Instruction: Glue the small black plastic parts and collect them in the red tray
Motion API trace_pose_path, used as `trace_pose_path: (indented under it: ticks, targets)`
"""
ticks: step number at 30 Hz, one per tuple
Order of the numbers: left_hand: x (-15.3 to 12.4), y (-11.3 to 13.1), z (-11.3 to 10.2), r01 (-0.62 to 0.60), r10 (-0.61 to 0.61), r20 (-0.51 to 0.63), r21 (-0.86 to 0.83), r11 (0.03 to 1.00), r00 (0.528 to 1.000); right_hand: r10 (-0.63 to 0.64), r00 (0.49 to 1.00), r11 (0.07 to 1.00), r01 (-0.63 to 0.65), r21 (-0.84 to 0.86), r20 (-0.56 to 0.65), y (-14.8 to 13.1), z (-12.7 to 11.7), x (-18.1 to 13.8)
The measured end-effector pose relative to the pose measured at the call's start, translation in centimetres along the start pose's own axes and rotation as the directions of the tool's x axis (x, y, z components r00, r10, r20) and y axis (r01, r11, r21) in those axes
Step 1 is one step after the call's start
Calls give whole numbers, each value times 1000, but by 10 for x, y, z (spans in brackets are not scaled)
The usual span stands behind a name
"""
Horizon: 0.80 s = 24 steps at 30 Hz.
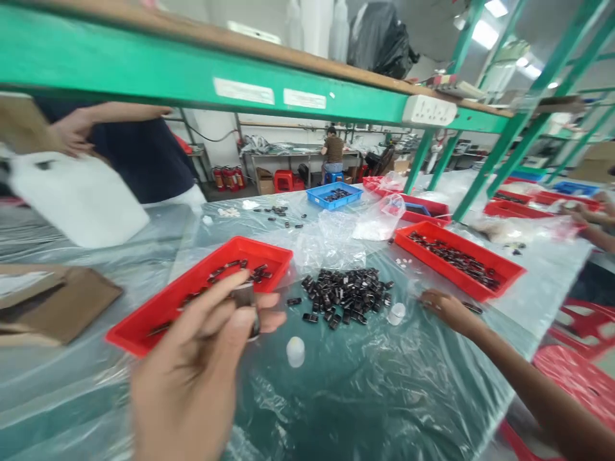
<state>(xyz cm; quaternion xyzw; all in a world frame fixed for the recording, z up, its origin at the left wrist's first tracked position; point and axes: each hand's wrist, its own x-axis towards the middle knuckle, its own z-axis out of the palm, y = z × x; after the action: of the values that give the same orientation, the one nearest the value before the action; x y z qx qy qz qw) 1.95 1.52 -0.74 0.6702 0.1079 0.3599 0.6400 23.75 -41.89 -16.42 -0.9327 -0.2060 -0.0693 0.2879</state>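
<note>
My left hand [202, 358], raised close to the camera and slightly blurred, pinches a dark, shiny piece [246, 296] between thumb and fingers; its exact kind is unclear. Behind that hand a long red tray [230, 253] contains small dark pieces. A heap of small black pieces [343, 294] lies on the plastic-covered table [365, 390]. My right hand [444, 307] reaches in from the lower right and rests on the table right of the heap, fingers extended. Near it are a translucent cap [396, 314] and a single dark piece [473, 308]. Another white cap [295, 351] stands nearer me.
A second red tray [461, 259] of dark pieces and a blue tray [335, 196] lie farther back. A green shelf beam [182, 77] crosses above. Left are a white jug [79, 198], a cardboard box [77, 301] and a standing person [139, 153]. Red stools [576, 374] flank the right edge.
</note>
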Motion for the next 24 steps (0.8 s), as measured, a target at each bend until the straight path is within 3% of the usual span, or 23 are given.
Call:
trace_pose_path:
  ticks: [5,10,13,16,18,21,22,24]
  targets:
    - [1,7,-1,54,-41,99,-127,990,994,-80,995,996,82,38,-60,-7,10,1]
    - [-4,18,3,83,-77,45,-158,984,996,16,974,994,10,110,-228,-32,1,-4]
    - [-6,22,3,95,-85,73,-153,984,994,142,925,975,-69,211,-351,-65,-18,-8]
    - [-8,21,3,141,-124,151,-106,984,981,182,890,938,-30,345,-418,-129,-34,-8]
    - [-10,21,3,159,-147,180,-55,986,973,63,932,856,133,499,-357,-188,-35,-6]
    - [-13,22,3,127,-138,197,65,990,971,-190,934,664,350,661,-303,-278,-23,3]
    - [-14,24,4,108,-129,207,111,988,970,-312,924,478,355,803,-223,-303,-18,6]
    - [-15,26,4,74,-109,218,164,984,970,-439,890,243,247,938,-121,-338,-7,14]
